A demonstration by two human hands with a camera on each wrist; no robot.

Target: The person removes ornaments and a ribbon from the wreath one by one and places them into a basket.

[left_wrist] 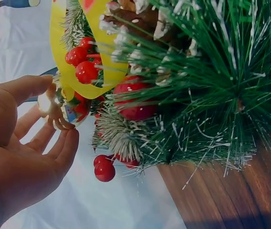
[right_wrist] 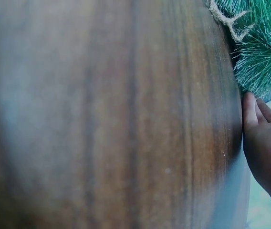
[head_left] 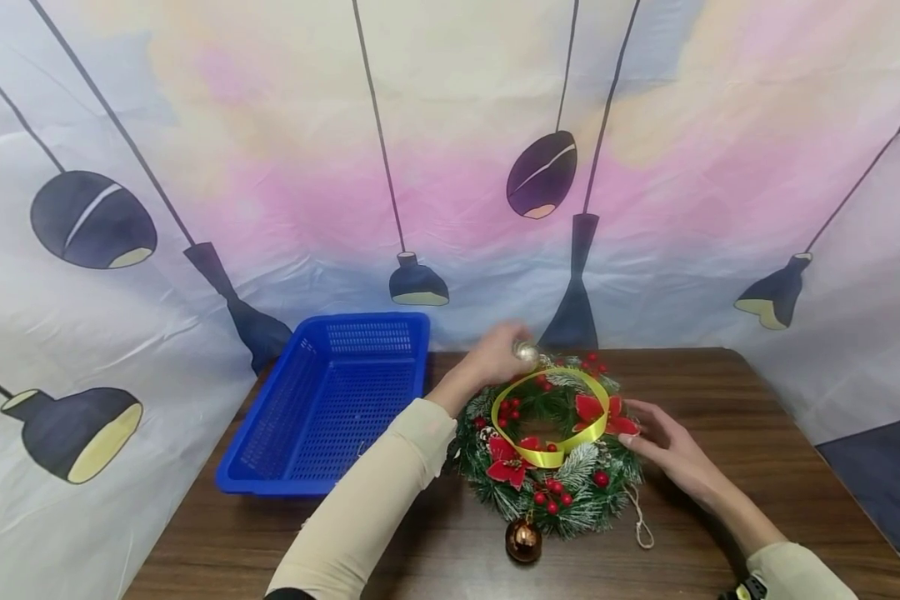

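A green wreath (head_left: 600,500) with red berries, red poinsettia flowers, snowy sprigs and pinecones lies on the table. At its far edge my left hand (head_left: 497,354) holds a small shiny gold bauble (head_left: 526,352). The left wrist view has the thumb and fingertips of the left hand (left_wrist: 35,138) around this bauble (left_wrist: 54,102). On the wreath's right side rests my right hand (head_left: 671,446), its fairly straight fingers touching the edge near a red flower (head_left: 606,414). A yellow ribbon (head_left: 600,427) forms a loop on top of the wreath.
To the left stands a blue plastic basket (head_left: 228,483) with perforated walls. A copper bauble (head_left: 523,541) lies at the wreath's near edge. A twine loop (head_left: 643,533) sticks out at its right. Behind the wooden table (head_left: 750,400) hangs a cloth backdrop (head_left: 465,100) printed with lamps.
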